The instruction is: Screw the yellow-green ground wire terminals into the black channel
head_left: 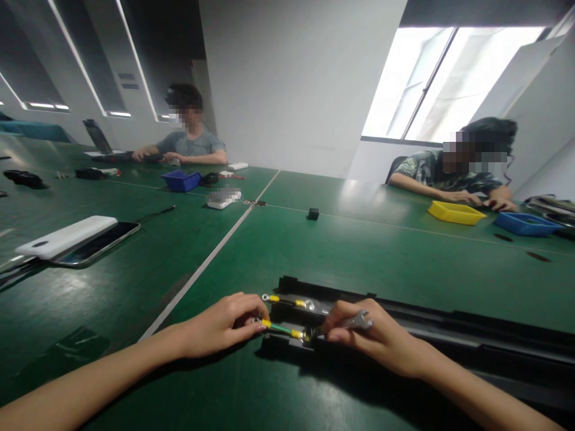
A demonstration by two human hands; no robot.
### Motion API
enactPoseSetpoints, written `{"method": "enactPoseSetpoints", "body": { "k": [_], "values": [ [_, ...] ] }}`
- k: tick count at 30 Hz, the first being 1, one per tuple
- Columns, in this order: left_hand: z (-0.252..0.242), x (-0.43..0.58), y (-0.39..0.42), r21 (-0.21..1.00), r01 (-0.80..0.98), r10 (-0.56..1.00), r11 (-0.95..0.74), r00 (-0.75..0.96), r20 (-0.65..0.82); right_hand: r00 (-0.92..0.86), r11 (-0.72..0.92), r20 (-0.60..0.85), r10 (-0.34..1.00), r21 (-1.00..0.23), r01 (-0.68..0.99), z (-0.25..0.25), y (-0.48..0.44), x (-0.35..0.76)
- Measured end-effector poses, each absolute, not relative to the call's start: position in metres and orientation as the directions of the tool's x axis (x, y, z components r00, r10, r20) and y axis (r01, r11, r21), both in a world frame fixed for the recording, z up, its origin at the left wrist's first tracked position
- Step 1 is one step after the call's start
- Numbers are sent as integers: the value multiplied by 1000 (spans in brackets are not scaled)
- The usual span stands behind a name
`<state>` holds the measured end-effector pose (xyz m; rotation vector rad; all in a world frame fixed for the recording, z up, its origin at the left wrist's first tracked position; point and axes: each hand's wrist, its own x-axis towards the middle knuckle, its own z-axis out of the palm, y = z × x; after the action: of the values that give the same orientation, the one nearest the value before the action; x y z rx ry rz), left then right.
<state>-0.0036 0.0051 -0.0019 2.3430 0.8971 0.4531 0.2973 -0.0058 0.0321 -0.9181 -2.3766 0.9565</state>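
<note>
A long black strip-shaped unit point(449, 326) lies across the green table in front of me. My left hand point(224, 323) is closed in a pinch on the end of a short green-yellow wire point(281, 328) with ring terminals, lying at the unit's left end. My right hand point(368, 335) is closed on a small metal wrench point(345, 324), whose head sits at the wire's right terminal. A second yellow-ended wire point(287, 301) lies on the unit just behind.
A white power bank point(67, 236) and a phone point(101, 242) lie at the left. Blue bins point(181, 180) point(523, 223) and a yellow bin point(454, 212) stand farther back, where two other people sit working. A small black block point(313, 214) sits mid-table.
</note>
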Motion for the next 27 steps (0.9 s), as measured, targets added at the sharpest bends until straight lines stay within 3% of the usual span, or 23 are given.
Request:
{"method": "enactPoseSetpoints", "body": {
  "k": [27],
  "values": [
    [0,-3,5,635,483,687,-603,719,106,-678,554,160,718,-720,417,37,-9,296]
  ]
}}
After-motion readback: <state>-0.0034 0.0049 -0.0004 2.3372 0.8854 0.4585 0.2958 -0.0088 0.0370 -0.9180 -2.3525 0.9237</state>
